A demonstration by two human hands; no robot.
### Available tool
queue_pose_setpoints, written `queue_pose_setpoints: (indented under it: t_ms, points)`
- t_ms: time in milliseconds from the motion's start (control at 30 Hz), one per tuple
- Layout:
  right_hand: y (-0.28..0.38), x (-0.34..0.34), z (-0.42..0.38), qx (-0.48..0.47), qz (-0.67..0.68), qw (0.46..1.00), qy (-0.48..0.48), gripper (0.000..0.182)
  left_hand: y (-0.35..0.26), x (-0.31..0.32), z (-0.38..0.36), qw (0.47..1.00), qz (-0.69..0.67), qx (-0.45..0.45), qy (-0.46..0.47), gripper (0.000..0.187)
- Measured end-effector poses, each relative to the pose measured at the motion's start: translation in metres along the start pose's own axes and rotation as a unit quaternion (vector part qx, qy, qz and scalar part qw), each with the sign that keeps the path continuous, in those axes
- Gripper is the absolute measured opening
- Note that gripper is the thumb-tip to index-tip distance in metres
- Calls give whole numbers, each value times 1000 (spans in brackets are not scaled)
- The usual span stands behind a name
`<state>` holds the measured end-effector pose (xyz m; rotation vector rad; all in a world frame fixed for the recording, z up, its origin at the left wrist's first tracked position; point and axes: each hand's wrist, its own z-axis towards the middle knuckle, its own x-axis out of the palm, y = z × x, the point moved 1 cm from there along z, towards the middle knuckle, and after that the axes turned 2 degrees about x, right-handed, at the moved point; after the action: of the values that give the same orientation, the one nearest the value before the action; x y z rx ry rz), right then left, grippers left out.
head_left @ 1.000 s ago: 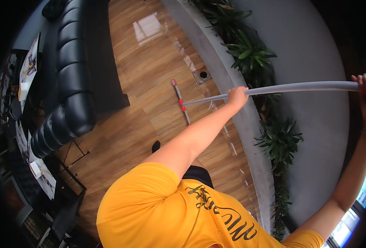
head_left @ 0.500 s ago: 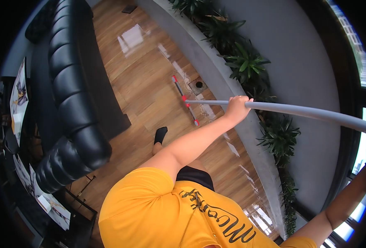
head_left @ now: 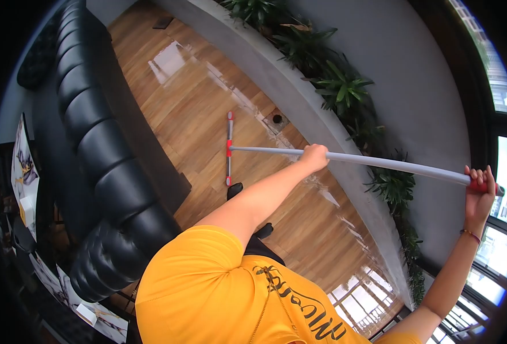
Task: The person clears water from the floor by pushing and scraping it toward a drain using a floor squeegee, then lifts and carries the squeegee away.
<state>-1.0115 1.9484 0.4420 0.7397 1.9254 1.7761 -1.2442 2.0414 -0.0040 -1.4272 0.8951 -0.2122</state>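
A long grey pole (head_left: 379,162) runs across the view, with a flat red-and-grey mop head (head_left: 228,163) at its far end on the wooden floor. My left hand (head_left: 314,157) is closed round the pole at about its middle. Near the pole's red-capped end, my right hand (head_left: 479,186) grips it, raised in front of the window. The mop head lies between the black sofa and the curved ledge, close to one black-socked foot.
On the left stands a black tufted sofa (head_left: 116,146), with marble-patterned tables (head_left: 27,183) behind it. A curved grey ledge (head_left: 322,120) borders green plants (head_left: 345,89). A square floor drain (head_left: 277,119) lies near the ledge.
The mop head has shifted left on the floor and turned more upright in view. My left hand has moved slightly left and down. My right hand and the pole's end have come into view.
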Motion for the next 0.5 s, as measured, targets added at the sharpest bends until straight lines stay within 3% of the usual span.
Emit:
queue_pose_setpoints:
  t_ms: [100,233,367,500]
  points:
    - [26,-35,-32,-49,-37,997,-49,28,-35,31,18,996,13,54,71,15]
    - [31,-77,-90,-54,-25,998,-27,28,-58,67,12,986,30,84,138,16]
    - [14,-134,-198,-125,-14,991,-35,28,-68,91,-46,976,41,105,187,13]
    - [7,-168,-353,-210,147,965,-48,29,-85,125,-133,952,78,171,242,12]
